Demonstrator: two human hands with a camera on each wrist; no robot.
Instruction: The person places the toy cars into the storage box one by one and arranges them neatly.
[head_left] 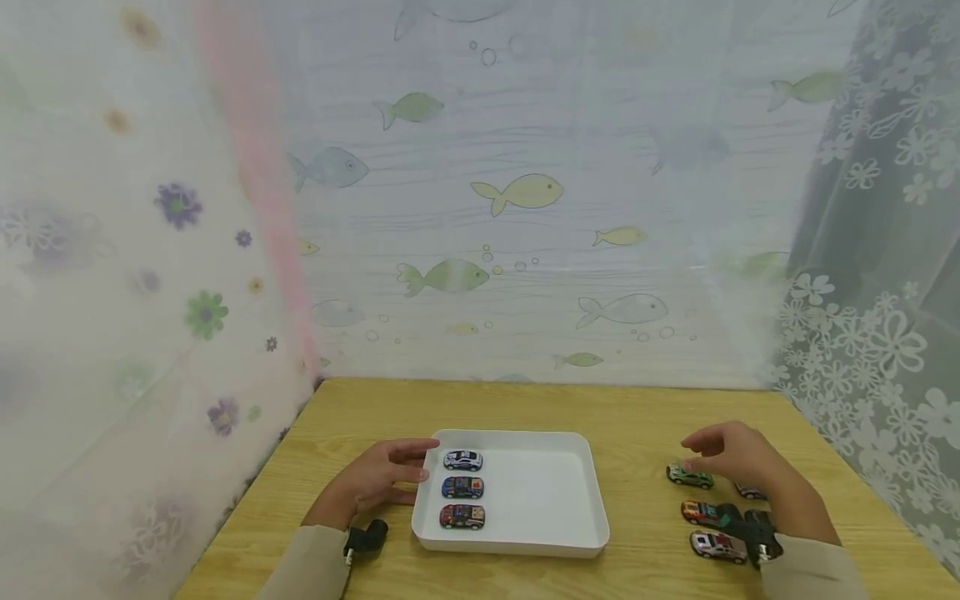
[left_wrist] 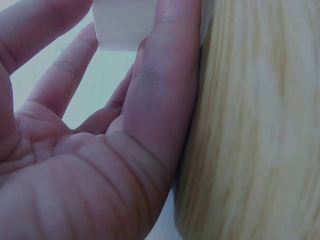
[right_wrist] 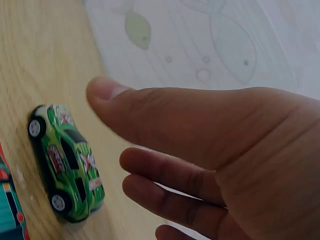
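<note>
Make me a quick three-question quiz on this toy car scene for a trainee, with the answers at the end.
1. How many toy cars are in the white tray?
2. True or false: in the right wrist view, bare table shows between the right hand and the green car.
3. Which hand is at the tray's edge: A, the right hand; B, the left hand?

Key: 1. Three. 2. True. 3. B.
</note>
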